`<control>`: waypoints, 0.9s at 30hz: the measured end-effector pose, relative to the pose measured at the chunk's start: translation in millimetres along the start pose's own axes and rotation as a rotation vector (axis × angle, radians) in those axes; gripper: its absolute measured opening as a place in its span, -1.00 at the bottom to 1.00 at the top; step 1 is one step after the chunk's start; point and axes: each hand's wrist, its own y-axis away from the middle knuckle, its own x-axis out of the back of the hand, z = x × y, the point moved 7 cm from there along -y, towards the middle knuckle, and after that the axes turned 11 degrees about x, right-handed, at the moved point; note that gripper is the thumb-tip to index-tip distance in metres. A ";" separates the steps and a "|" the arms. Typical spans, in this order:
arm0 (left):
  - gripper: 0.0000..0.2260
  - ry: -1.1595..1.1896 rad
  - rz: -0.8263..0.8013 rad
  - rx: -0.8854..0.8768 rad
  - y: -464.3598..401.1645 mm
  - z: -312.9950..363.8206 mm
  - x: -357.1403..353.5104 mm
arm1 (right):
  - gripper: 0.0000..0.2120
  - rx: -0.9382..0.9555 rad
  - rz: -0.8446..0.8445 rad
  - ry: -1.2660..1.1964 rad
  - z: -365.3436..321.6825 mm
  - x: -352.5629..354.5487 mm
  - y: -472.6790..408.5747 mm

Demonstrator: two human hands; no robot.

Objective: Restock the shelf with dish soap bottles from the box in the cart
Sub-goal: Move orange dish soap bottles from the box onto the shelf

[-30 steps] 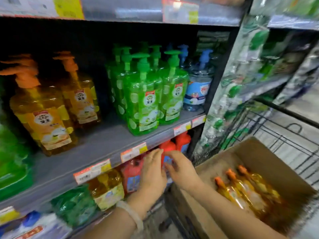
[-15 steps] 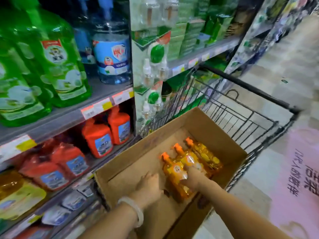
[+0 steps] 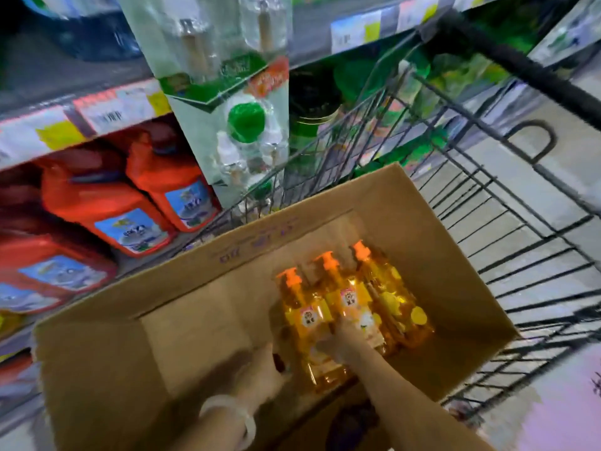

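Three orange dish soap bottles with orange pumps lie side by side in the brown cardboard box (image 3: 260,242), which sits in the wire cart (image 3: 527,229): a left bottle (image 3: 305,315), a middle bottle (image 3: 349,297) and a right bottle (image 3: 395,297). My right hand (image 3: 344,341) is inside the box, its fingers curled over the lower part of the middle bottle. My left hand (image 3: 263,369), blurred and with a pale bracelet on the wrist, rests against the lower left side of the left bottle. The left half of the box floor is bare.
The shelf edge (image 3: 97,109) with price tags runs along the upper left. Red detergent jugs (image 3: 110,209) stand below it. A hanging strip of packaged goods (image 3: 240,125) hangs at the shelf post beside the cart's front. The aisle floor lies to the right.
My view has swung from the shelf down to the box. Both hands left the red jugs, went into the box and have closed in on the orange bottles.
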 end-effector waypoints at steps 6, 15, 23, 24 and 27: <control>-0.55 0.431 -0.184 -0.071 -27.7 36.0 -23.2 | -0.37 0.015 0.013 0.137 -1.7 -14.3 -18.1; -0.20 0.488 -0.240 0.191 -66.1 1.5 -48.7 | -0.13 0.027 -0.137 -0.316 3.5 -56.4 -44.2; -0.30 0.566 -0.164 0.080 -46.8 5.1 -34.3 | -0.10 0.081 -0.156 -0.333 -12.7 -44.5 -36.5; -0.30 0.560 -0.150 0.046 -41.1 5.4 -27.1 | -0.10 0.101 -0.141 -0.344 -18.1 -41.7 -30.2; -0.29 0.576 -0.097 -0.043 -17.8 6.2 1.5 | -0.19 0.190 -0.090 -0.382 -44.2 -27.0 -7.2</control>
